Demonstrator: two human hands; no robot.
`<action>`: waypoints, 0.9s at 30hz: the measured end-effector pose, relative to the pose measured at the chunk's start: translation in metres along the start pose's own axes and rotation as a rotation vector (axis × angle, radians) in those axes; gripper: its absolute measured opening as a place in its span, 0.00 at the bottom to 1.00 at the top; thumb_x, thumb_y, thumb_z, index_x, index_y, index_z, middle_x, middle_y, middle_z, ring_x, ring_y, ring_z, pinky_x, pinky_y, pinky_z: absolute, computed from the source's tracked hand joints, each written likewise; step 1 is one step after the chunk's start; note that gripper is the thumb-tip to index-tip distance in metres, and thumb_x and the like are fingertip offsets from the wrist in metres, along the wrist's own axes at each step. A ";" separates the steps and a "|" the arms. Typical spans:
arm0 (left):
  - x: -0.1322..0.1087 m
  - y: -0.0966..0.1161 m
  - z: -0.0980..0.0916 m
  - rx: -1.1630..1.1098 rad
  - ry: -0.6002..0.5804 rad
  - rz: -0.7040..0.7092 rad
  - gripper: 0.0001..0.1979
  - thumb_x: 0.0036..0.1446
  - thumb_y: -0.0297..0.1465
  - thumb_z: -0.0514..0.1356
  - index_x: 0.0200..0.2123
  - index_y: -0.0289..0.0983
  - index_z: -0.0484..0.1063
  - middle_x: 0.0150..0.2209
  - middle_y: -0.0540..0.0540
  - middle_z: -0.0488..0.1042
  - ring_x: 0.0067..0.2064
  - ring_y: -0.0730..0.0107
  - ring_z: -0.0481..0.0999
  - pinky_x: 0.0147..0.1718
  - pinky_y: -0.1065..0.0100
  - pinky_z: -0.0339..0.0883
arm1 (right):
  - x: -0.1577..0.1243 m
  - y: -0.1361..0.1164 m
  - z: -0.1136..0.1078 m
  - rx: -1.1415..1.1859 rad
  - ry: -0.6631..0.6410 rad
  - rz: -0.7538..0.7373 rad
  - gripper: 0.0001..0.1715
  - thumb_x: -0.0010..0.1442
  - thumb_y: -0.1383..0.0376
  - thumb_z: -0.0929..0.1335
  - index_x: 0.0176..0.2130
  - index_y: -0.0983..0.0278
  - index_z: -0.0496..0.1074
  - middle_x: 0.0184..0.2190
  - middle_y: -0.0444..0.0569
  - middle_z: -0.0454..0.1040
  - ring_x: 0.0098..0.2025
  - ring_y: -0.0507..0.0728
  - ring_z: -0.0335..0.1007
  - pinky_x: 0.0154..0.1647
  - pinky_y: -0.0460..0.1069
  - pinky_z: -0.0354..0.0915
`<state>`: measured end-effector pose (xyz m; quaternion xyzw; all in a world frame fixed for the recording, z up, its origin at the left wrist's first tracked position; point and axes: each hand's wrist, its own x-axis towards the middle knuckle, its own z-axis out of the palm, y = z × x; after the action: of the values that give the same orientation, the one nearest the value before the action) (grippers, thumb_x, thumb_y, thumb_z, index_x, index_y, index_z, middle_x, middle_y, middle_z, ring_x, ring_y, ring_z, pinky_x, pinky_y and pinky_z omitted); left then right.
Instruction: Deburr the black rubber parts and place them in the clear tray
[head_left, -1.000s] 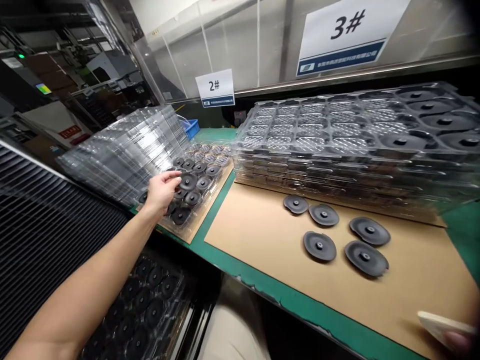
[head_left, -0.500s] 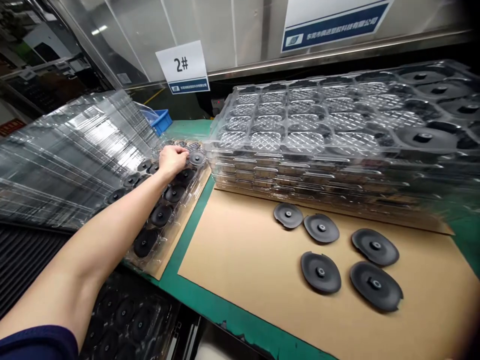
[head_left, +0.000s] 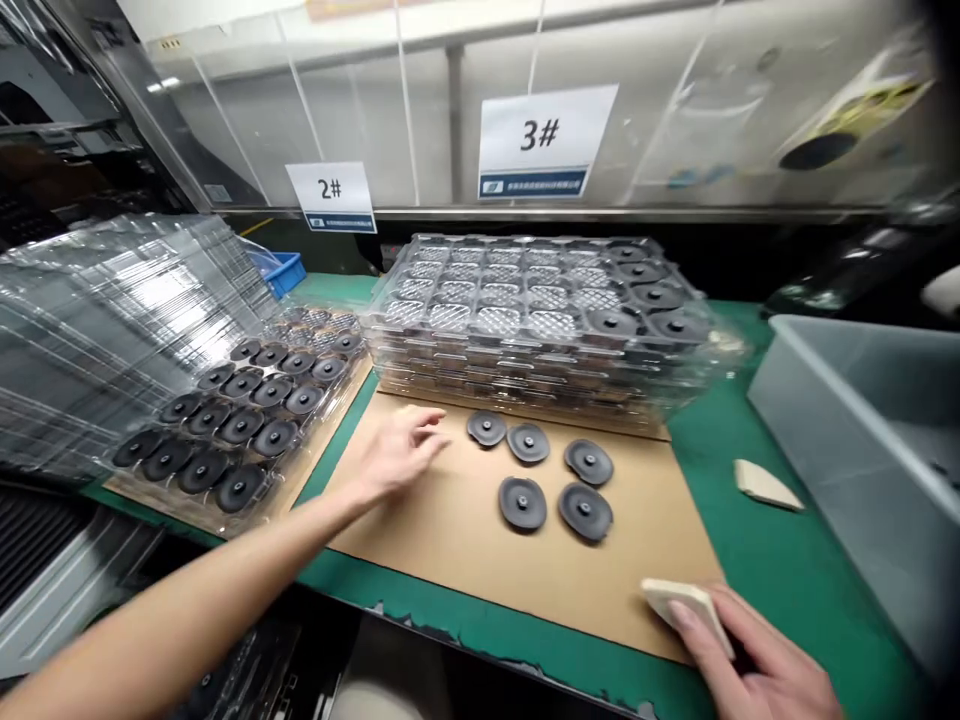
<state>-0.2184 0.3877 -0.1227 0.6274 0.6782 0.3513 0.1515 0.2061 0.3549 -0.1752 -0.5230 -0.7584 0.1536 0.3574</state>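
My left hand (head_left: 401, 452) is above the cardboard sheet (head_left: 450, 535), left of several black disc-shaped parts (head_left: 523, 503) with raised centres. Its fingers are apart with nothing between them. At the lower right, my right hand (head_left: 772, 660) grips a flat cream-coloured pad (head_left: 688, 603), thumb on one face. The clear plastic tray (head_left: 281, 470) on the left holds rows of the same black parts, and its far pockets hold none.
Stacked clear trays (head_left: 517, 350) stand behind the cardboard, with black parts in the right pockets. Nested trays (head_left: 127, 300) lean at the left. A grey bin (head_left: 847, 420) and another cream piece (head_left: 766, 486) are on the right. A blue box (head_left: 285, 272) sits behind.
My left hand has left the tray at the left and moved right, over the cardboard. The view has swung right, bringing my right hand with the cream pad and the grey bin into sight.
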 end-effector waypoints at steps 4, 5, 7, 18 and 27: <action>-0.002 0.030 0.069 -0.028 0.044 0.039 0.35 0.56 0.43 0.70 0.62 0.33 0.70 0.59 0.32 0.74 0.62 0.45 0.71 0.62 0.47 0.65 | -0.001 -0.006 0.001 0.064 -0.054 -0.073 0.16 0.68 0.52 0.68 0.39 0.60 0.79 0.34 0.49 0.78 0.33 0.57 0.74 0.34 0.47 0.70; -0.001 0.034 0.079 -0.041 0.061 0.046 0.34 0.57 0.42 0.69 0.62 0.33 0.69 0.59 0.32 0.73 0.62 0.45 0.70 0.63 0.46 0.63 | -0.002 -0.008 0.001 0.059 -0.050 -0.070 0.16 0.69 0.52 0.68 0.37 0.60 0.78 0.33 0.49 0.77 0.32 0.57 0.73 0.34 0.48 0.69; -0.002 0.037 0.089 -0.075 0.098 0.047 0.28 0.61 0.40 0.67 0.61 0.35 0.70 0.59 0.35 0.72 0.63 0.47 0.69 0.64 0.43 0.61 | -0.004 -0.012 0.001 0.047 -0.053 -0.066 0.19 0.70 0.52 0.66 0.34 0.61 0.75 0.29 0.49 0.74 0.30 0.58 0.70 0.33 0.49 0.67; -0.134 0.056 0.066 -0.366 0.312 -0.163 0.28 0.61 0.33 0.63 0.64 0.41 0.69 0.62 0.36 0.73 0.63 0.49 0.73 0.63 0.50 0.68 | -0.008 -0.033 -0.005 0.054 0.034 -0.127 0.26 0.69 0.47 0.65 0.27 0.61 0.69 0.26 0.48 0.69 0.28 0.58 0.65 0.32 0.50 0.61; -0.299 0.095 -0.023 -0.461 -0.441 -0.007 0.33 0.59 0.32 0.68 0.66 0.54 0.68 0.64 0.46 0.71 0.65 0.49 0.70 0.65 0.48 0.65 | -0.102 -0.144 -0.007 0.704 -0.838 0.069 0.18 0.70 0.52 0.68 0.43 0.64 0.78 0.39 0.47 0.77 0.39 0.55 0.72 0.41 0.48 0.67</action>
<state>-0.1130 0.0916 -0.1137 0.6353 0.5338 0.3507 0.4341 0.1329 0.2032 -0.1218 -0.2905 -0.7208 0.6052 0.1727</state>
